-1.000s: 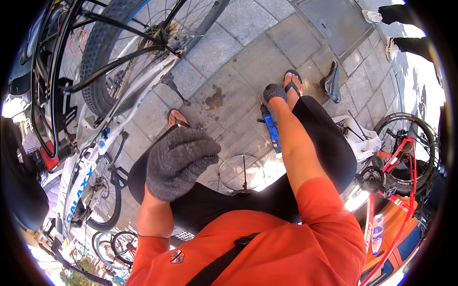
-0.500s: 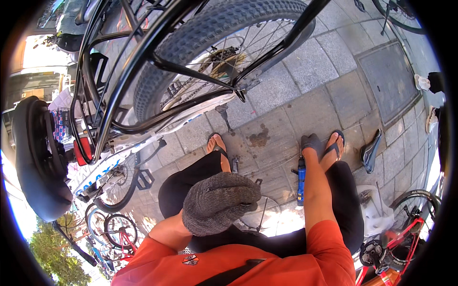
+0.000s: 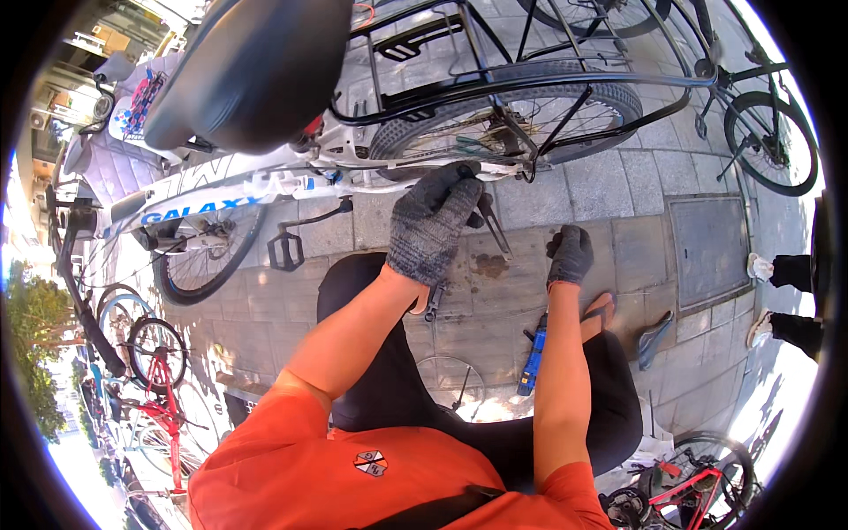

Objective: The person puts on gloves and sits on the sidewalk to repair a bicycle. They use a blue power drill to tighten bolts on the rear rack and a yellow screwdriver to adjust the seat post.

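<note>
A white bicycle frame with blue lettering stands across the upper part of the view. My left hand, in a dark grey knitted glove, reaches up to its lower rear tube. The fingers close around that tube, just beside the kickstand. My gloved right hand is over the paving to the right, with curled fingers; whether anything is inside them is hidden. Below that hand, beside my right forearm, lies a blue power tool. The knobbly rear wheel is beyond my left hand.
A black rack and a saddle jut out overhead. A loose saddle lies by my right foot. Red bicycles stand at left and lower right. A person's legs are at the far right.
My left hand has gone from near my lap up to the bicycle frame. My right hand has risen away from the blue tool. The view has shifted, showing more of the bicycle.
</note>
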A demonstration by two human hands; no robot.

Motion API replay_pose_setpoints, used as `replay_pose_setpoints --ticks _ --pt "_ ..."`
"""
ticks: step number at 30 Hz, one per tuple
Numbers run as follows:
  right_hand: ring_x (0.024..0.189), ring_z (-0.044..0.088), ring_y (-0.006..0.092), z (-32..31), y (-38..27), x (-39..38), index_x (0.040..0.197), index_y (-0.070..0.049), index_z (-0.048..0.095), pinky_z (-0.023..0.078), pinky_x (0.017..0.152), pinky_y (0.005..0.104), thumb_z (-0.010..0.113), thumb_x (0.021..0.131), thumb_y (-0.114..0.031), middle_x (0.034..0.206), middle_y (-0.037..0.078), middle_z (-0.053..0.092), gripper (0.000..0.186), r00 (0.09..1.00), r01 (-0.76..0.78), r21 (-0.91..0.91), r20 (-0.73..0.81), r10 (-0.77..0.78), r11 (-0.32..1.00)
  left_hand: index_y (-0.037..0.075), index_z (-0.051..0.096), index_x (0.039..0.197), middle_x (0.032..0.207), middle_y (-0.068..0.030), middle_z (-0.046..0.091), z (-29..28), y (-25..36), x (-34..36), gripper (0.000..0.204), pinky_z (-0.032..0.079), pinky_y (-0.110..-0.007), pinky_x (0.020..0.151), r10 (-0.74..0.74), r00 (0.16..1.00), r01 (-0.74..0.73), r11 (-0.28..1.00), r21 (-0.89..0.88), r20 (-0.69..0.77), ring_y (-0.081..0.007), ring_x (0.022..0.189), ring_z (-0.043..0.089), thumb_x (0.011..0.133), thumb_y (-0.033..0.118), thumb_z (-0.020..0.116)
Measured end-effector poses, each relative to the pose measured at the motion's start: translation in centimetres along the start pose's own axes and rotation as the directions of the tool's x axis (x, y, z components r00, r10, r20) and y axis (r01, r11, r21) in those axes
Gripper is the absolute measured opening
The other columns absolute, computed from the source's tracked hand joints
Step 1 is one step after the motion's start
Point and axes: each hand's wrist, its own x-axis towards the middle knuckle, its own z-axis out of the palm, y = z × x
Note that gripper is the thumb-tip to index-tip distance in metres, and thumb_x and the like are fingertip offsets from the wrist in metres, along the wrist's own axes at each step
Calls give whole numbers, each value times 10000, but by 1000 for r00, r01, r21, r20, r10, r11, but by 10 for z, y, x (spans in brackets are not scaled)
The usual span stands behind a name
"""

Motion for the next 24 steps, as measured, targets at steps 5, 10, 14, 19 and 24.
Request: replay_pose_setpoints --ticks 5,10,14,19,24 --pt "643 606 136 63 -110 -121 986 -36 655 481 590 285 653 929 -110 736 45 637 93 816 465 -27 400 -417 885 15 642 1249 997 -108 715 -39 -3 3 273 588 -298 729 51 998 -54 992 -113 -25 -170 856 710 985 87 630" --pt "693 632 147 129 -152 -192 967 -24 665 504 638 314 678 912 -130 765 70 671 120 533 786 -195 693 -485 587 9 668 1227 1067 -107 720 -81 7 -12 280 584 -294 809 132 989 -131 991 18 -68 -170 923 703 956 82 667" --pt "703 642 165 159 -162 -221 954 -8 669 516 651 330 693 897 -142 794 113 688 148 478 834 -256 778 -408 488 4 685 1189 1034 -140 738 -108 -1 -22 308 571 -318 797 259 964 -246 954 169 -58 -183 904 713 925 162 692" --pt "709 642 189 172 -148 -230 941 5 679 521 662 343 704 887 -157 807 133 684 173 440 875 -279 800 -408 397 2 677 1201 1083 -105 727 -127 -9 -25 293 568 -308 819 131 991 -131 991 -14 -36 -141 924 672 913 52 697" --pt "710 635 200 184 -141 -237 932 14 681 517 675 354 706 885 -175 799 136 675 196 399 902 -276 827 -396 332 9 688 1173 1067 -115 731 -143 -2 -35 291 561 -314 829 168 985 -167 985 42 -30 -164 937 680 894 83 719"
